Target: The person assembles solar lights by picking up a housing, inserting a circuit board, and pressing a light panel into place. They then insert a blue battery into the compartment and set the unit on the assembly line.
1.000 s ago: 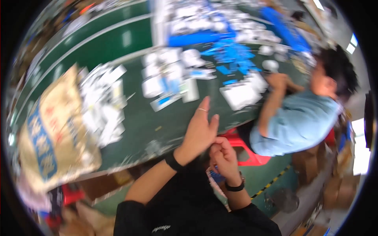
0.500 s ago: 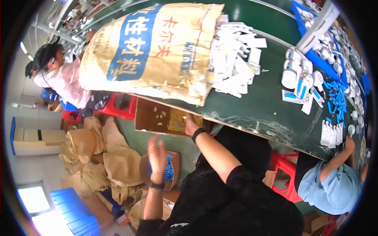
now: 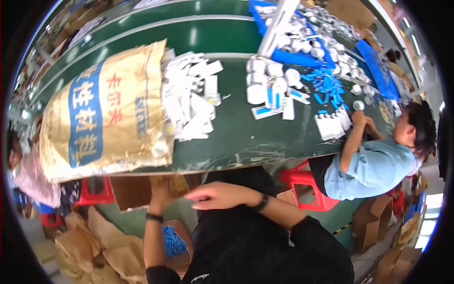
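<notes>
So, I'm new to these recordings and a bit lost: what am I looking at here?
There's no machine: these are a person's bare hands, seen by a fisheye camera on their head, which bends straight edges. The left hand is at a cardboard box below the green table; the right hand is just right of the left. I can't tell whether either holds anything. On the tabletop lie a tan sack, white flat parts and small blue cylinders. A co-worker in light blue is at the right.
</notes>
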Motion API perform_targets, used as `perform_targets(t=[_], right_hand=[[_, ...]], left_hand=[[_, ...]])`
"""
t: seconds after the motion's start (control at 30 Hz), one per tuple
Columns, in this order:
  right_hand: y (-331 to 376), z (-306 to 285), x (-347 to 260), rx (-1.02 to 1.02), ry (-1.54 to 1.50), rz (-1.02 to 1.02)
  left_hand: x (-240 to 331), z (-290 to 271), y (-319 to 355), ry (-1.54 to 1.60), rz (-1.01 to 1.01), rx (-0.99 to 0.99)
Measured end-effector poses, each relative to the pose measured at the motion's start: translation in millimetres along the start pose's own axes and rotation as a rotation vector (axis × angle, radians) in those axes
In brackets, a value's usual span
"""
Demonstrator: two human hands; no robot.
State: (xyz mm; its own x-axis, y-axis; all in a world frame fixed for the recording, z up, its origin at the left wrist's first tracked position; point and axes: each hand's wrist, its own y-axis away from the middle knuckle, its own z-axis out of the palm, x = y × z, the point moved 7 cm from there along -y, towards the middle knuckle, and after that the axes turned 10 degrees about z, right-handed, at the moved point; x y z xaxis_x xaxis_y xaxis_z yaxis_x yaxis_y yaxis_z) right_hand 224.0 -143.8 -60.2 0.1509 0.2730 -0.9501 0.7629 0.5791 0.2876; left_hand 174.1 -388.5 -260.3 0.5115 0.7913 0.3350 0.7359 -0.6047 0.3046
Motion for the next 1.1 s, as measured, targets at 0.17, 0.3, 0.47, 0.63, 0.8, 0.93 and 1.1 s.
perform_targets(t=[0.17,0.3,0.47,0.63,0.8,0.93,1.1], right_hand=[[154,-190,-38,1.219,0.201,-0.045],[192,-273,-13,1.505,0.402,0.02],[133,-298,0,1.482,0.557,-0.067],[99,-291,-1,1.369,0.599,0.098],[109,-289,2,1.341,0.615,0.053],[118,-272,-6,1.341,0.62,0.018],[129,-269,-7,1.236,0.495,-0.01]], left_hand=[[242,-186,-21,0.756,0.419,-0.092],[302,-259,-131,0.736,0.42,0.532],[298,-257,-278,0.477,0.22,0.628],[270,-208,-334,0.68,0.082,0.256],[258,-222,-305,0.852,0.122,0.177],[266,-230,-298,0.667,0.116,0.12],[298,-241,-305,0.531,0.103,0.062]])
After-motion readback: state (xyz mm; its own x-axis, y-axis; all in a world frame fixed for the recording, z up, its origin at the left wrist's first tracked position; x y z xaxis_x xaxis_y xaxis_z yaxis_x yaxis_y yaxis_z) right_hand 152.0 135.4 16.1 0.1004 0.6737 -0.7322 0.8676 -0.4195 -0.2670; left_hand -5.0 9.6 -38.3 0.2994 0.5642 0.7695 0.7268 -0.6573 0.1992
